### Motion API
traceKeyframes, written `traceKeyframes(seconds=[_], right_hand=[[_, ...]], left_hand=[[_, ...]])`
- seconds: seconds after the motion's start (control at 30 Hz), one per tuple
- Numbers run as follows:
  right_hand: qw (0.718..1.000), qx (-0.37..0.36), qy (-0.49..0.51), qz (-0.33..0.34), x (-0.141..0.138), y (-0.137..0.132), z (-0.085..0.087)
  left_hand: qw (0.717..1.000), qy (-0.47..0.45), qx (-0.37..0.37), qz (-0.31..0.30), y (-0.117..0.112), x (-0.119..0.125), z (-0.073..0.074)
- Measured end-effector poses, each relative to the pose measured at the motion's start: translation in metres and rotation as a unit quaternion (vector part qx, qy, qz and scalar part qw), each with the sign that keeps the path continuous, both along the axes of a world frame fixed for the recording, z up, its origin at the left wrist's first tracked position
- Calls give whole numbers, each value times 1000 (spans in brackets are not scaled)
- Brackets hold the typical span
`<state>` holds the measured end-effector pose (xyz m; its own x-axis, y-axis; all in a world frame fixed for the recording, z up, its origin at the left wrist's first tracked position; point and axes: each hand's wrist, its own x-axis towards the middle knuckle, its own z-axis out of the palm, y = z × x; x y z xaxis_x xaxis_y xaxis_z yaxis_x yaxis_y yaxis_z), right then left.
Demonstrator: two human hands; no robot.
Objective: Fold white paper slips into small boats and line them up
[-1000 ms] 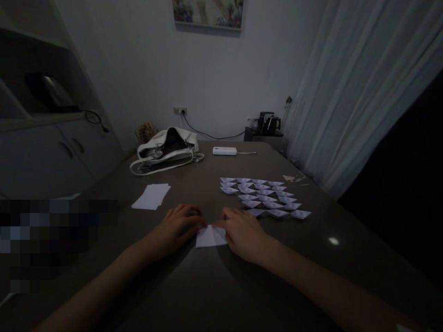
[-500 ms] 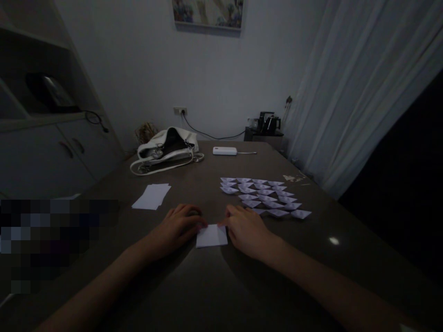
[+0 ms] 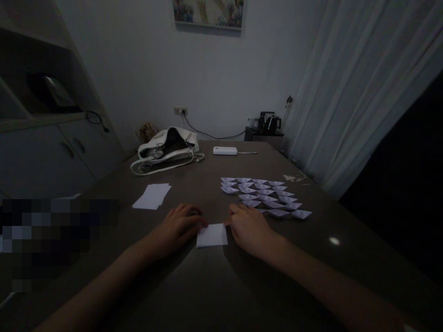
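A small folded sheet of white paper (image 3: 212, 235) lies flat on the dark table in front of me. My left hand (image 3: 182, 224) rests at its upper left corner, fingers bent and closed on the edge. At the upper right corner, my right hand (image 3: 249, 229) has curled fingers, with the thumb and fingertip at the paper's edge. Beyond my right hand stand several folded paper boats (image 3: 269, 198) in close rows. A few loose white sheets (image 3: 151, 196) lie stacked past my left hand.
A white handbag (image 3: 168, 150) sits at the table's far left. Near the far edge lies a white power bank (image 3: 225, 151) with a short cable. A black kettle (image 3: 272, 123) stands on a low cabinet behind. Torn scraps (image 3: 292, 178) lie right of the boats.
My right hand has slid slightly to the right along the paper's far edge, to its corner. My left hand and the paper have barely moved.
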<state>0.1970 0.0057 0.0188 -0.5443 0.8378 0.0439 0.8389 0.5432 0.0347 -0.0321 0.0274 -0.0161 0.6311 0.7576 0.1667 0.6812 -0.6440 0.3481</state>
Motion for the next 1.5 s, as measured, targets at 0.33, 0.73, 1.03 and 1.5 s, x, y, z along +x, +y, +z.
traceKeyframes(seconds=[0.33,0.73,1.03,1.5], right_hand=[[1000,-3,4,13,1,1,-5],[1000,-18,7,8,-2,1,-4],[999,-30,-8,10,-1,2,-4],[999,-33,3,8,-1,1,-3]], left_hand=[[999,38,16,-7,-5,7,1],[998,57,18,14,-5,6,6],[995,47,19,89,0,0,12],[996,32,18,83,-1,-1,11]])
